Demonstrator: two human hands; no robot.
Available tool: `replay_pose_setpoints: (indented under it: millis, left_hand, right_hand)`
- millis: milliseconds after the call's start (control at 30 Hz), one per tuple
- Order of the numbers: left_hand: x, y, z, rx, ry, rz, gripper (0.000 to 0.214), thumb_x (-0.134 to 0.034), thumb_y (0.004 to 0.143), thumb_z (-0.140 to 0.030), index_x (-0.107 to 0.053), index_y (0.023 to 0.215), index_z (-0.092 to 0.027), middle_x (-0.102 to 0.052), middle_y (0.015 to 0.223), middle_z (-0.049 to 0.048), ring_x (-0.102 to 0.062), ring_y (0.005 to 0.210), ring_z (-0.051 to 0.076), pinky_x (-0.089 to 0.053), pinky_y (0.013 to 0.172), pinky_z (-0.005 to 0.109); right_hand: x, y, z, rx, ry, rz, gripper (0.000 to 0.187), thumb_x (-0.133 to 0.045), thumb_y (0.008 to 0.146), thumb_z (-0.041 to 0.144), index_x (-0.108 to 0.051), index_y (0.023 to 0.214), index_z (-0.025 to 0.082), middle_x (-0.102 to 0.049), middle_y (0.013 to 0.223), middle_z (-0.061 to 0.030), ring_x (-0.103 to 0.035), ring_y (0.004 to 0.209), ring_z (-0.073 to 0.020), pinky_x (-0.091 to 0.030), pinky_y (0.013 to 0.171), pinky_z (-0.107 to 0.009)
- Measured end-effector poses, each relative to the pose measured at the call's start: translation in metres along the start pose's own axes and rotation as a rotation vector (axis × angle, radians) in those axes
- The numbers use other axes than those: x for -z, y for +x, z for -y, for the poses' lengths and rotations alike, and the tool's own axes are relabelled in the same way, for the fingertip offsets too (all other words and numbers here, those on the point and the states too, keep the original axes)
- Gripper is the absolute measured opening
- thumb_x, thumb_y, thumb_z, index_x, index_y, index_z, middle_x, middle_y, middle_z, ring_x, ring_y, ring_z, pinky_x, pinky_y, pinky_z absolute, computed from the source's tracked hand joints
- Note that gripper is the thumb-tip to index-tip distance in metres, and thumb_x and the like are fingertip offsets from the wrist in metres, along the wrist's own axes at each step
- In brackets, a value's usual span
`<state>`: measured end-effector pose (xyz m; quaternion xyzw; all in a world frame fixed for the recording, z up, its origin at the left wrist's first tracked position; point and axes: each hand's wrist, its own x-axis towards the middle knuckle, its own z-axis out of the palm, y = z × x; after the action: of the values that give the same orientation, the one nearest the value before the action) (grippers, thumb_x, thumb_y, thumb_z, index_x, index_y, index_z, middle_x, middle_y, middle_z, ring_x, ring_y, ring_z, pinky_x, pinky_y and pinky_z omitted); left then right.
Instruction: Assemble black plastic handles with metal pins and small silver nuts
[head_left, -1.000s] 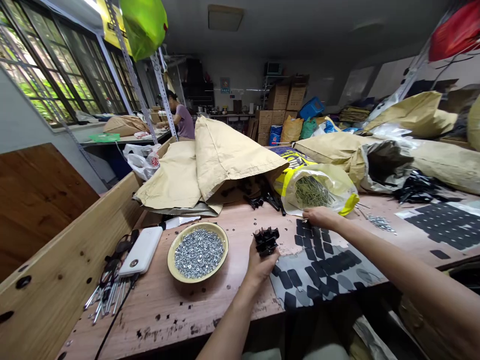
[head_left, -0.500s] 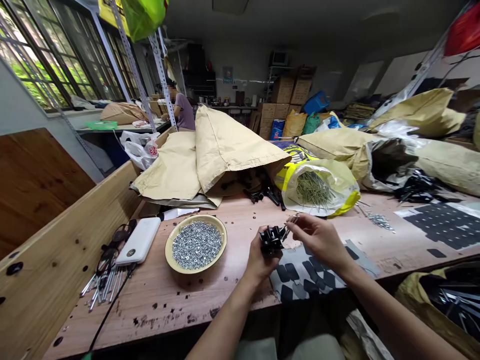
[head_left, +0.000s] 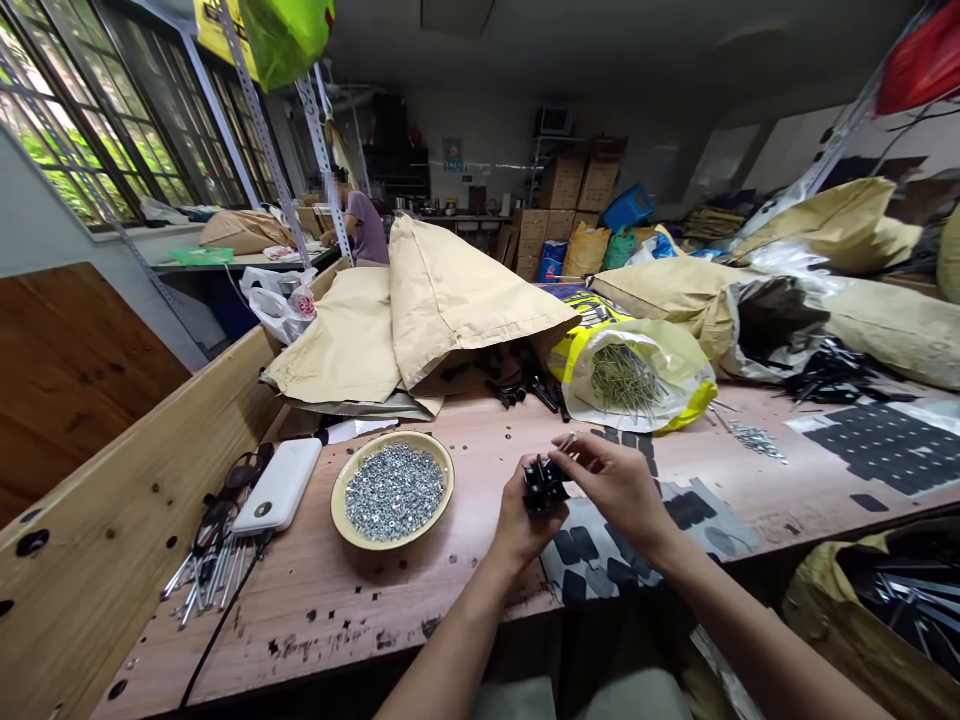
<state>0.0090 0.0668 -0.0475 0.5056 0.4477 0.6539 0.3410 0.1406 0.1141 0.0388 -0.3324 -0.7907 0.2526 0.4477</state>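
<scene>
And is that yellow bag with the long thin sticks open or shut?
Open: the yellow bag's mouth gapes wide, and you can see the thin sticks inside it.

Before us, white rectangular power bank (head_left: 279, 488) with black cable (head_left: 217, 622), dark-framed eyeglasses (head_left: 213, 522) just beside. Beyond, we see person in purple top (head_left: 367, 228) near barred windows (head_left: 112, 110), stacked brown cardboard boxes (head_left: 561, 184), hanging lime-green plastic bag (head_left: 289, 40).

Cannot count thin metal pieces (head_left: 568, 441) at right hand (head_left: 619, 490), too small. Cannot see black parts (head_left: 545, 485) whole, overlapped by left hand (head_left: 519, 527). Lose red bag (head_left: 921, 65) at two o'clock, olive sack (head_left: 821, 600) at four, past the frame's edge. Find co-worker's head (head_left: 335, 187) blurred at ten.
</scene>
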Motion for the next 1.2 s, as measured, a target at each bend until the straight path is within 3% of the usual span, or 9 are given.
replay_pose_setpoints:
  millis: [100,267,433,600,767,833,933,1033,1200]
  left_hand:
    - [0.000,0.000,0.000,0.011,-0.014,0.011,0.046,-0.065,0.063,-0.007,-0.055,0.106,-0.021,-0.065,0.100,0.0012,-0.061,0.087,0.017,-0.050,0.080,0.026]
    - [0.001,0.000,-0.006,0.045,0.008,0.004,0.040,-0.067,0.067,-0.010,-0.053,0.103,-0.021,-0.064,0.092,0.0003,-0.059,0.078,0.016,-0.049,0.075,0.026]
    - [0.001,0.000,-0.015,0.066,-0.046,-0.024,0.042,-0.072,0.066,-0.016,-0.053,0.103,-0.021,-0.068,0.096,0.0026,-0.065,0.086,0.019,-0.051,0.081,0.029]
    - [0.000,0.001,-0.019,0.039,-0.057,-0.009,0.042,-0.072,0.066,-0.014,-0.055,0.103,-0.021,-0.070,0.100,0.0034,-0.067,0.092,0.021,-0.052,0.086,0.032]
    - [0.001,0.002,-0.012,0.028,-0.019,-0.033,0.039,-0.074,0.068,-0.018,-0.054,0.102,-0.020,-0.069,0.095,0.0033,-0.066,0.085,0.019,-0.053,0.081,0.031]
    - [0.002,0.002,-0.008,0.028,0.011,-0.049,0.038,-0.073,0.070,-0.018,-0.055,0.103,-0.020,-0.069,0.097,0.0045,-0.066,0.088,0.020,-0.054,0.082,0.031]
    - [0.002,0.002,-0.003,0.039,0.050,-0.076,0.040,-0.071,0.070,-0.014,-0.057,0.107,-0.020,-0.070,0.102,0.0067,-0.067,0.091,0.022,-0.054,0.087,0.035]
    - [0.002,0.003,-0.002,0.058,0.037,-0.078,0.043,-0.071,0.069,-0.013,-0.057,0.110,-0.019,-0.070,0.107,0.0093,-0.068,0.094,0.024,-0.053,0.090,0.038]
    - [0.002,0.004,-0.001,0.082,-0.005,-0.071,0.045,-0.072,0.070,-0.014,-0.056,0.111,-0.018,-0.070,0.110,0.0116,-0.069,0.097,0.025,-0.053,0.091,0.037]
  right_hand:
    - [-0.003,-0.002,-0.005,0.004,-0.020,-0.001,0.035,-0.068,0.091,0.051,-0.073,0.110,0.022,-0.071,0.080,-0.0026,-0.061,0.061,-0.0146,-0.053,0.060,-0.027]
    - [0.009,-0.013,0.006,0.018,-0.006,-0.166,0.035,-0.068,0.092,0.046,-0.069,0.119,0.023,-0.069,0.081,-0.0017,-0.057,0.058,-0.0135,-0.051,0.056,-0.027]
    - [0.003,-0.029,0.004,0.162,-0.174,-0.011,0.030,-0.061,0.098,0.039,-0.062,0.125,0.025,-0.073,0.087,-0.0020,-0.061,0.060,-0.0136,-0.053,0.059,-0.027]
    - [-0.006,-0.029,-0.006,0.227,-0.246,-0.018,0.023,-0.057,0.101,0.036,-0.064,0.120,0.024,-0.074,0.093,-0.0039,-0.063,0.062,-0.0142,-0.056,0.066,-0.029]
    - [-0.014,-0.026,0.004,0.339,-0.150,0.077,0.021,-0.053,0.103,0.027,-0.069,0.116,0.024,-0.074,0.105,-0.0066,-0.071,0.093,-0.0178,-0.058,0.083,-0.029]
    - [-0.011,-0.020,0.000,0.348,-0.074,0.113,0.023,-0.056,0.102,0.031,-0.070,0.117,0.023,-0.073,0.110,-0.0079,-0.071,0.093,-0.0179,-0.059,0.080,-0.029]
    - [0.009,0.008,-0.034,0.131,-0.125,0.037,0.032,-0.052,0.102,0.041,-0.070,0.118,0.020,-0.074,0.107,-0.0100,-0.070,0.082,-0.0180,-0.059,0.070,-0.030]
    - [0.037,0.054,-0.096,-0.334,-0.539,0.002,0.033,-0.052,0.099,0.042,-0.073,0.113,0.020,-0.075,0.105,-0.0094,-0.071,0.092,-0.0201,-0.057,0.079,-0.030]
    - [0.055,0.115,-0.177,-0.621,-0.750,-0.004,0.039,-0.068,0.082,0.048,-0.075,0.082,0.010,-0.072,0.081,-0.0231,-0.072,0.082,-0.0343,-0.055,0.068,-0.041]
